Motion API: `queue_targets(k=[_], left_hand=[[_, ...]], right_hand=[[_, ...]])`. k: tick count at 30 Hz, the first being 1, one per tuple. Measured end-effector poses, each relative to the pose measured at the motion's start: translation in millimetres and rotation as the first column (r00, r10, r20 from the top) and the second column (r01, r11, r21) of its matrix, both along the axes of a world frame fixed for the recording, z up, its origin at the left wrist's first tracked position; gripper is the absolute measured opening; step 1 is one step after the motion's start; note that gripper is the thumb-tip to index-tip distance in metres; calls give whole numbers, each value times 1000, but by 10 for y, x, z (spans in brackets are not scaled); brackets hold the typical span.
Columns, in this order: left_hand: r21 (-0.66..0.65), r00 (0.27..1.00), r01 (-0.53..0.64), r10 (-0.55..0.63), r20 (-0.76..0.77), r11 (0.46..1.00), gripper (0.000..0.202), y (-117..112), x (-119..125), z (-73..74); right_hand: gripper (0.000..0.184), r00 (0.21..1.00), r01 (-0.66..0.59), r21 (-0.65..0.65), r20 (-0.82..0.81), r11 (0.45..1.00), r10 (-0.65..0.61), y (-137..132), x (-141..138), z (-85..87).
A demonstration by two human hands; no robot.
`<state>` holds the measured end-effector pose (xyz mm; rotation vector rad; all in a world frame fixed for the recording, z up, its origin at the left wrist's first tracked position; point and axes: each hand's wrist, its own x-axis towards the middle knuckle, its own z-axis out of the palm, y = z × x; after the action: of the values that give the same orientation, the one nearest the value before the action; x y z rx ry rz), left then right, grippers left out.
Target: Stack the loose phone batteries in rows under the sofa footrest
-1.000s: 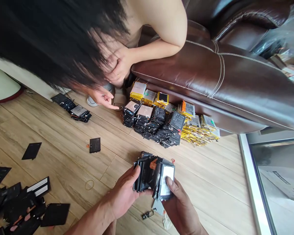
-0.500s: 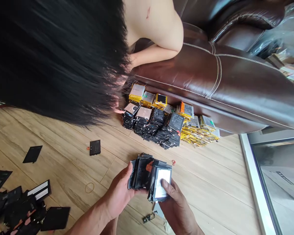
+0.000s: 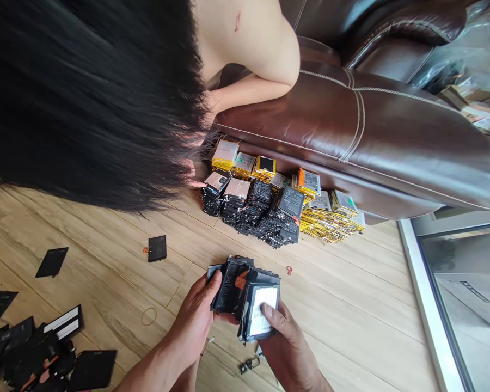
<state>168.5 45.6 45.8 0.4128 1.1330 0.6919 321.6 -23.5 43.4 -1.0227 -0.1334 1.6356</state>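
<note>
Between my two hands is a fanned stack of flat black phone batteries [image 3: 232,286], held above the wooden floor. My left hand [image 3: 191,316] is closed around the left part of the stack, thumb along its edge. Closed on the right part, my right hand [image 3: 288,332] has its thumb pressed on a battery with a white label [image 3: 263,311]. An orange tab [image 3: 240,280] shows in the gap between the two parts. The fingers beneath the batteries are mostly hidden.
Stacked black batteries [image 3: 249,209] and yellow-edged batteries [image 3: 330,220] stand against a brown leather sofa [image 3: 302,122]. A person [image 3: 249,43] leans in at upper left, a finger touching a stack. Loose black batteries [image 3: 36,348] lie at lower left, near a rubber band [image 3: 149,316].
Both hands have shifted slightly left with the batteries. The right part of the stack has tilted and sits a little lower. The other person's pose looks the same.
</note>
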Motion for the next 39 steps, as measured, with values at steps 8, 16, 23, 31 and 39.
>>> queue_targets(k=[8, 16, 23, 31, 39], left_hand=[[-70, 987, 36, -24, 156, 997, 69, 22, 1, 55], [-20, 998, 31, -30, 51, 999, 59, 19, -4, 26], [21, 995, 66, -67, 79, 998, 54, 5, -16, 16], [-1, 987, 73, -72, 143, 997, 57, 25, -11, 36], [42, 982, 93, -99, 162, 995, 43, 9, -33, 13]], right_hand=[[45, 998, 70, -68, -2, 995, -70, -60, 65, -85], [49, 998, 66, -74, 13, 995, -66, -56, 94, -59], [50, 997, 68, -60, 27, 996, -67, -50, 104, -30], [46, 997, 79, -47, 15, 996, -78, -72, 120, -44], [47, 995, 97, -85, -2, 992, -98, -83, 169, -103]])
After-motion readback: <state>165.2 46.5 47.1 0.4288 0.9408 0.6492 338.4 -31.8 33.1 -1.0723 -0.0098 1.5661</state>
